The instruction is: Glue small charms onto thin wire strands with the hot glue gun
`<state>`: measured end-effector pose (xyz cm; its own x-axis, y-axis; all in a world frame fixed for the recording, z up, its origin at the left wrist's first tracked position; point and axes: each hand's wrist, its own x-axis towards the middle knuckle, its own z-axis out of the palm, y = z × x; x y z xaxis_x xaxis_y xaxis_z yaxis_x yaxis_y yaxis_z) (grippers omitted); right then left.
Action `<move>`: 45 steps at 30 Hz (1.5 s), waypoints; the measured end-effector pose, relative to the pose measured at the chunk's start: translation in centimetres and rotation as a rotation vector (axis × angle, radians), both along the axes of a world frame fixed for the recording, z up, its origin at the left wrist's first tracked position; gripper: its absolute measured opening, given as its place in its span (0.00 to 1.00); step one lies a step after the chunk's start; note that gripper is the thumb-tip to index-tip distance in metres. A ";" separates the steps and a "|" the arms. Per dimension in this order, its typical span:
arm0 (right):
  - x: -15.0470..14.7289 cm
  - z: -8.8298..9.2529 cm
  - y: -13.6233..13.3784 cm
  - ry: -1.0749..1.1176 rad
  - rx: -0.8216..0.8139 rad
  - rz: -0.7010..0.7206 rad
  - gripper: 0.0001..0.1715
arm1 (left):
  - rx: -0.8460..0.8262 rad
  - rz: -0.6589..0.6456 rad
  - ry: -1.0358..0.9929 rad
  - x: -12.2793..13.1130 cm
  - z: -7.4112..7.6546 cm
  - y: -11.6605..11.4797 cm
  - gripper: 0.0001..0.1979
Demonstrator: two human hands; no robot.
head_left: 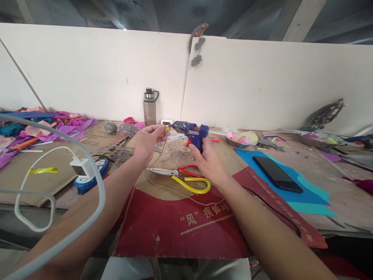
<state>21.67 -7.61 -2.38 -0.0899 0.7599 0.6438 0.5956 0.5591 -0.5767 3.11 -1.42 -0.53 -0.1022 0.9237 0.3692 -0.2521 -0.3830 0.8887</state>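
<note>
Judged good technique for this step: hold the glue gun [190, 131] steady, squeeze lightly, and keep skin clear of its nozzle [171, 125], which is probably hot. My left hand [148, 140] has thumb and fingers pinched together on a small yellow piece [167, 128] right at the nozzle, contact unclear; my right hand [208, 155] is wrapped around the gun's handle above the cardboard [151, 241], trigger pressure not discernible.
</note>
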 end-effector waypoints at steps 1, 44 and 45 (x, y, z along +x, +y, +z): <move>0.0 0.0 0.0 -0.005 0.002 -0.004 0.17 | 0.000 0.000 -0.003 0.0 0.0 0.0 0.11; -0.9 0.4 -0.8 -0.150 0.020 -0.134 0.21 | 0.023 0.011 -0.015 0.3 0.5 -0.7 0.10; -0.9 0.4 -0.9 -0.151 0.022 -0.134 0.21 | 0.025 0.013 -0.017 0.3 0.5 -0.7 0.10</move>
